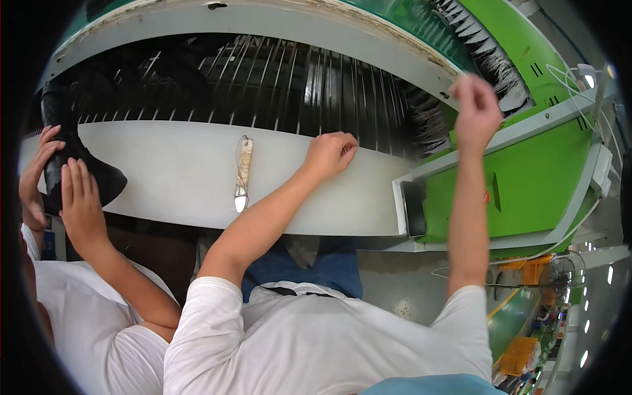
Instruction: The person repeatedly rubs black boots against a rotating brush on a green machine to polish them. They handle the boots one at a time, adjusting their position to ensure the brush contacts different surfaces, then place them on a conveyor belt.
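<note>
My left hand (pixel 332 155) rests at the back part of the white worktop (pixel 164 178), its fingers loosely curled inward with nothing visible in them. Raised at the right, my right hand (pixel 475 108) is blurred, its fingers drawn together close to the pale machine frame (pixel 395 76). Whether it holds anything is hidden. A knife with a wrapped, cream-coloured handle (pixel 244 164) lies on the worktop, left of my left hand and touched by neither hand. Its short metal blade points toward me.
At the left, a person in a white shirt (pixel 99 296) holds a black boot (pixel 82 155) with both hands. Behind the worktop, metal rods (pixel 289 85) cross a dark opening. A green machine panel (pixel 507 191) with cables stands right; a fan (pixel 566 273) is beyond.
</note>
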Available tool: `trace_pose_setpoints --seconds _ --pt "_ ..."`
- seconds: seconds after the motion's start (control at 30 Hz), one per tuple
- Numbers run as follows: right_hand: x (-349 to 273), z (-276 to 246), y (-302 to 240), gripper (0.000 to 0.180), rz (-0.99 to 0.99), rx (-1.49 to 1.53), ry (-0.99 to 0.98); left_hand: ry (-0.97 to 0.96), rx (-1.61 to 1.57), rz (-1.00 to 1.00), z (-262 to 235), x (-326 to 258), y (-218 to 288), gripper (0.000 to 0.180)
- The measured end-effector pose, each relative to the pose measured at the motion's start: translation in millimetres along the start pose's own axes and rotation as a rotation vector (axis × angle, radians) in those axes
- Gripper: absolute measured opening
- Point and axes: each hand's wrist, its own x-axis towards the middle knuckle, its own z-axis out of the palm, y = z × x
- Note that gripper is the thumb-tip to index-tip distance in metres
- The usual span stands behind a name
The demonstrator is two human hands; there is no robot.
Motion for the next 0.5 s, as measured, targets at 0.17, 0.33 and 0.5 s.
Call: trace_pose_setpoints --seconds 0.17,0.33,0.5 --pt "169.3 -51.2 106.6 0.048 0.15 -0.919 -0.141 0.02 -0.002 0.017 2.4 1.8 -0.8 0.008" --pt "211.7 -97.2 209.9 0.082 0.647 -1.42 -0.273 0.01 0.028 0.057 5.2 1.2 0.6 0.009" --pt "208.2 -106.9 222.6 0.097 0.643 -1.225 -0.353 -0.014 0.035 0.071 10.4 2.0 0.4 0.009"
